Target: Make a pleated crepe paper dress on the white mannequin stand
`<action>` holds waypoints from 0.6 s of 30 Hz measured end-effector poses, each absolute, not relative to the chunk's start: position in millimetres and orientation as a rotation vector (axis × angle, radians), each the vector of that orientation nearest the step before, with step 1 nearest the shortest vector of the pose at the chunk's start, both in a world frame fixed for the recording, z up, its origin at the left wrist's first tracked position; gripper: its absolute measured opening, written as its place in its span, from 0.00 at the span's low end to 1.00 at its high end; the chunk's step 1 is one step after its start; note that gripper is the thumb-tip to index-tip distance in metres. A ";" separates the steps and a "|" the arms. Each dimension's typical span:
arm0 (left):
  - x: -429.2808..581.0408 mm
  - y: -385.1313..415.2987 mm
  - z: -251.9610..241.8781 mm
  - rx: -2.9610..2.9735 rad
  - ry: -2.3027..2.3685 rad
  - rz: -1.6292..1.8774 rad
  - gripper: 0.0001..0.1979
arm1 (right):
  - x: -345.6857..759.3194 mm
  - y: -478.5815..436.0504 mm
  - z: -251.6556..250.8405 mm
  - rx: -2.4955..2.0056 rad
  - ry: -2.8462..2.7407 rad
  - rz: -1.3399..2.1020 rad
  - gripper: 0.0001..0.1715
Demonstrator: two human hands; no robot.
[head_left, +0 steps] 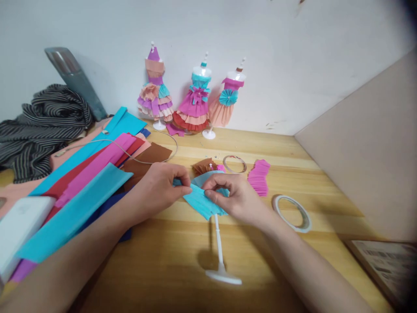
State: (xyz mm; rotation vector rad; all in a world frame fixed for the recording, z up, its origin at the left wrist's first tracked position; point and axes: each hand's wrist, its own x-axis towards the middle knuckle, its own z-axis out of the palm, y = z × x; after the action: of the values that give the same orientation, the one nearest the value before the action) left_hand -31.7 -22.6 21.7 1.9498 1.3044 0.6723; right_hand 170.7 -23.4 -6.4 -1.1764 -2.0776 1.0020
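Note:
At the middle of the table, a strip of light-blue crepe paper (202,201) lies gathered about the top of a small white dress-form stand (219,243). My left hand (159,187) pinches the paper's left end between thumb and fingertips. On the other side, my right hand (239,196) has thumb and index finger closed on the same paper near its upper right part. Most of the dress form is hidden by the paper and my fingers; its pole and round base show below. Just behind are a pleated brown paper piece (202,167) and a small pink bit (221,167).
Three miniature mannequins in paper dresses (155,104) (195,102) (224,108) stand by the wall. Coloured crepe sheets (78,208), a white box-like device (24,226) and striped cloth (55,117) lie left. Tape rolls (276,204) (234,157) and pink paper (259,178) lie right.

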 end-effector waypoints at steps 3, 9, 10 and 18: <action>-31.6 -27.5 17.7 1.900 1.353 0.660 0.03 | 168.2 -27.7 -11.3 -1.217 -2.084 1.000 0.06; -29.0 -42.5 -1.2 1.878 1.372 0.690 0.04 | 168.2 -45.4 -20.2 -1.248 -2.090 0.864 0.07; -29.4 -46.7 -4.8 1.885 1.360 0.699 0.04 | 169.0 -49.4 -20.9 -1.233 -2.094 0.872 0.06; -36.8 -82.2 -26.1 1.968 1.222 0.823 0.04 | 173.6 -78.7 -28.5 -1.137 -2.100 1.017 0.07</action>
State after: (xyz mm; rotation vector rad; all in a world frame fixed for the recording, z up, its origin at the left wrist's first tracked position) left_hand -36.8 -82.2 -26.1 1.9684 1.2223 0.8233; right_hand 173.6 -78.7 -28.5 -1.1374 -2.1000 1.0168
